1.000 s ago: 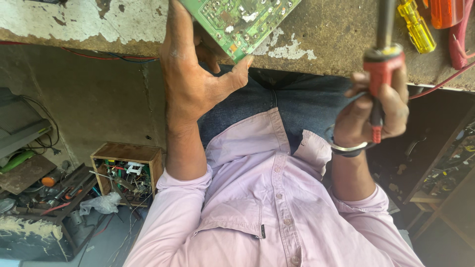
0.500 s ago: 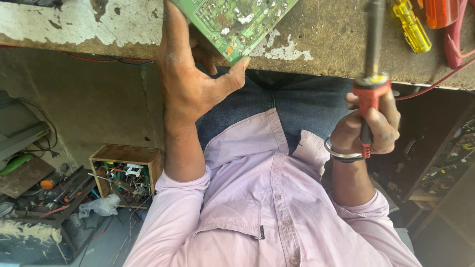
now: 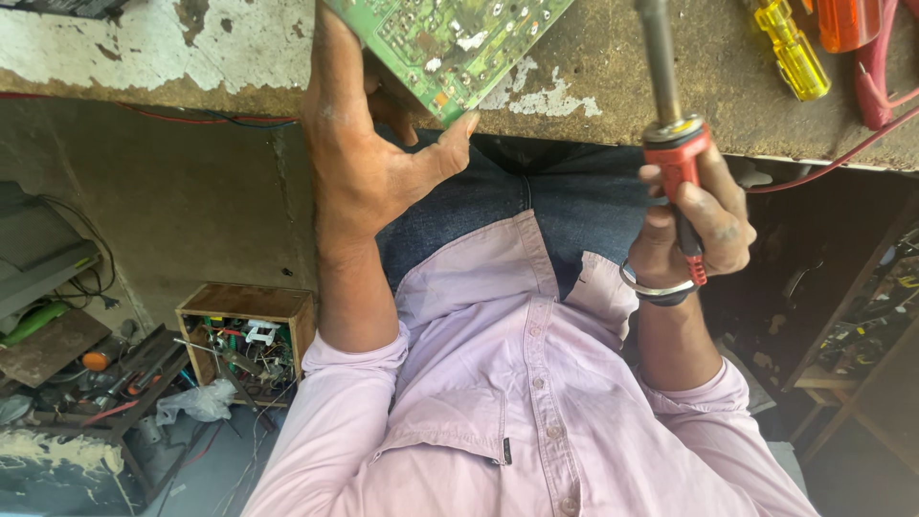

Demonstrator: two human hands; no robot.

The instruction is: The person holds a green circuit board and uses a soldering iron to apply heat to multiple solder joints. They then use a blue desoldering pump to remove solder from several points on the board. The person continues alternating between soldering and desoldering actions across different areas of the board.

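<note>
My left hand (image 3: 369, 163) grips the lower edge of a green circuit board (image 3: 450, 43), thumb on its near corner, holding it tilted over the edge of the worn workbench (image 3: 622, 86). My right hand (image 3: 694, 225), with a metal bracelet on the wrist, is closed around the red handle of a soldering iron (image 3: 675, 158). The iron's metal shaft points up over the bench, to the right of the board, and its tip is out of frame. The two hands are apart, above my lap and pink shirt.
A yellow screwdriver (image 3: 790, 53), an orange tool handle (image 3: 847, 19) and a red cable (image 3: 876, 86) lie on the bench at top right. Below left, a wooden box (image 3: 244, 340) holds electronic parts, beside scattered tools (image 3: 105, 373) on the floor.
My right hand has shifted the soldering iron a little to the left, closer to the board. My left hand keeps its hold on the circuit board, almost unmoved.
</note>
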